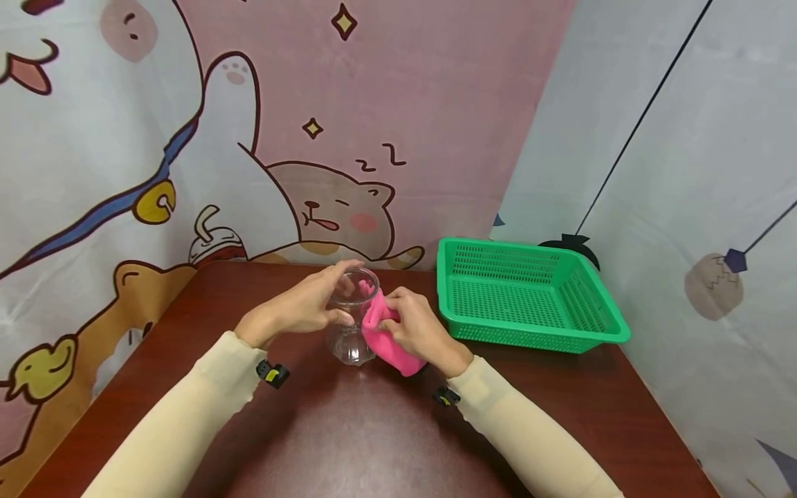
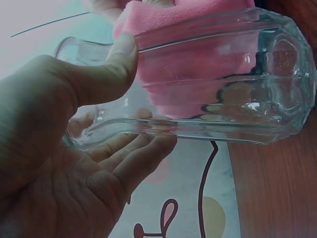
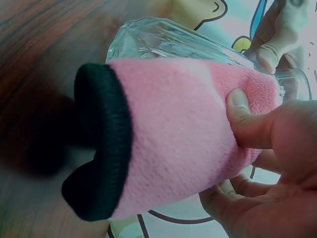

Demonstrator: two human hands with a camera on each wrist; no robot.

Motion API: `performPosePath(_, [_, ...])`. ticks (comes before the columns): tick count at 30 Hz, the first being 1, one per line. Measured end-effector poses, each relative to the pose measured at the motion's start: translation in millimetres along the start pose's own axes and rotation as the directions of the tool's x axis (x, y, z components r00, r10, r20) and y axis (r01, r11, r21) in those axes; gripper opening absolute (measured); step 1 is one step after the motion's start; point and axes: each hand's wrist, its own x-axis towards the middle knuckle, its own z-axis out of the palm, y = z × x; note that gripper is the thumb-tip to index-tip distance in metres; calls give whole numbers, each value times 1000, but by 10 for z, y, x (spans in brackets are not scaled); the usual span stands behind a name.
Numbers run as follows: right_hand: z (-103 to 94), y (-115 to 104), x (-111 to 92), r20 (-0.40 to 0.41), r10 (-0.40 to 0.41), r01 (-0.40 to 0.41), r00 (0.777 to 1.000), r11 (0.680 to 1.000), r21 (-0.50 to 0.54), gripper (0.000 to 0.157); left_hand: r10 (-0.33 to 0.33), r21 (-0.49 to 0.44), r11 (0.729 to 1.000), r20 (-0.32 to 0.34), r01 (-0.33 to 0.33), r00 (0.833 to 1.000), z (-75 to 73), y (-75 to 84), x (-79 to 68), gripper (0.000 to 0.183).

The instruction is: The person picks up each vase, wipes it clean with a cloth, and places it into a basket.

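Observation:
A clear glass jar (image 1: 350, 342) with a faceted body and round rim stands upright over the table in the head view. Around its neck, my left hand (image 1: 305, 304) holds it, thumb (image 2: 116, 64) on one side and fingers on the other. My right hand (image 1: 418, 325) pinches a pink fleecy cloth (image 1: 392, 349) with dark edging, thumb on top and fingers beneath. The cloth (image 3: 173, 134) lies along the jar's right side in the head view. Through the glass in the left wrist view, its pink shows along much of the jar's body (image 2: 277, 104).
At the back right of the dark red-brown table (image 1: 349, 443) sits a green perforated plastic basket (image 1: 529, 335). A cartoon-printed cloth backdrop (image 1: 423, 124) hangs behind the table and along both its sides.

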Motion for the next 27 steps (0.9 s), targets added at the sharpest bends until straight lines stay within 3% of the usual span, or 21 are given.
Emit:
performPosePath(7, [23,33,-9,32,-1,2,999,999,-35,4,-4,6,1000,-3,4,1000,8,0,17,93])
performPosePath(15, [55,47,-2,90,32,-28,995,999,-43,18,-29,3,1000,-4,29,1000,-1,3,-8,96])
performPosePath(21, [81,61,-19,128,59,-50,990,996,-69,12,-32,-2,999,-9,32,999,-4,2,-21,96])
performPosePath(27, [103,89,-26,150,57,-43,987,994,-99,30,-30,-6,1000,-6,30,1000,-1,8,-19,96])
